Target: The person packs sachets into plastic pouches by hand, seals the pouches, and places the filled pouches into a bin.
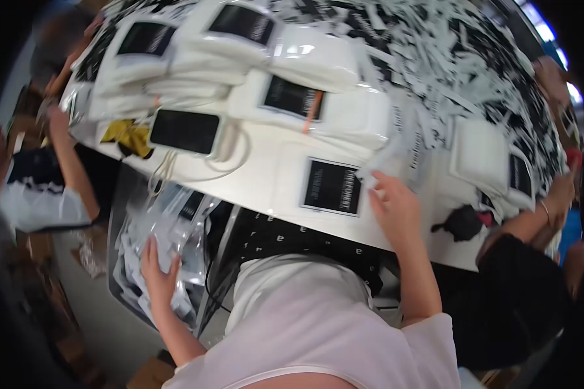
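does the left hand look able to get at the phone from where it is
Probably, after rising: the left hand is down at the bin, but the phone lies near the edge of the table with nothing on top, a cable beside it.

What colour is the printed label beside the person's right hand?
Black, with white lettering; the label shows in the head view.

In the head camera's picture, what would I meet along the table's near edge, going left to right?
Crumpled yellow item → phone → black-labelled packet → right hand → small black bundle.
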The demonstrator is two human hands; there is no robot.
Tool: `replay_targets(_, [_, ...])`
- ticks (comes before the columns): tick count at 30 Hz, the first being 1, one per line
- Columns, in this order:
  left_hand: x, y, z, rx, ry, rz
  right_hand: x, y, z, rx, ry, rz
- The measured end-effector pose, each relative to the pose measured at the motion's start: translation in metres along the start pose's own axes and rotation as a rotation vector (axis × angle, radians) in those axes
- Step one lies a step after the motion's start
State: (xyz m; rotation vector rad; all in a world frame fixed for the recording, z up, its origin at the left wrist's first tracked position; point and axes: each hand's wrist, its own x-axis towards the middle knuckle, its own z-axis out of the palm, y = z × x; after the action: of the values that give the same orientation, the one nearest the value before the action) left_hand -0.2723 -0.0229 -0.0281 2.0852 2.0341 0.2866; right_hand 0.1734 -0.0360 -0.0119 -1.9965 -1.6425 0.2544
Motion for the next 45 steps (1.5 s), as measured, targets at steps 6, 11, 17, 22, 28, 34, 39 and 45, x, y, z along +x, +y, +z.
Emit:
replay_targets(6, [0.031, 0.158, 0.015, -0.615, -0.364, 0.547, 0.020, 0.012, 0.018, -0.344, 0.018, -0.333])
replay_targets(11, [0.034, 0.235, 0.042, -0.949, -0.644, 0.605, 0.022, 0.033, 0.020, -0.271, -0.073, -0.430])
replay_targets(17, [0.029, 0.264, 0.059, -1.063, -0.817, 0.531, 0.024, 0.024, 0.013, -0.341, -0.038, -0.366])
replay_targets(22, [0.034, 0.263, 0.067, -1.160, -0.846, 0.276, 0.027, 0.030, 0.015, -0.416, -0.068, -0.402])
replay_targets(28, [0.035, 0.277, 0.064, -1.168, -0.893, 0.340, 0.041, 0.037, 0.010, -0.519, -0.191, -0.618])
replay_targets(34, [0.045, 0.281, 0.060, -1.337, -1.048, 0.094, 0.012, 0.026, -0.022, -0.191, 0.292, -0.760])
replay_targets(39, [0.027, 0.290, 0.064, -1.368, -1.139, 0.124, -0.041, 0.000, -0.022, 0.055, 0.356, -0.675])
replay_targets(45, [0.024, 0.298, 0.042, -1.206, -1.047, 0.347, -0.079, 0.074, -0.076, -0.651, 0.652, 0.378])
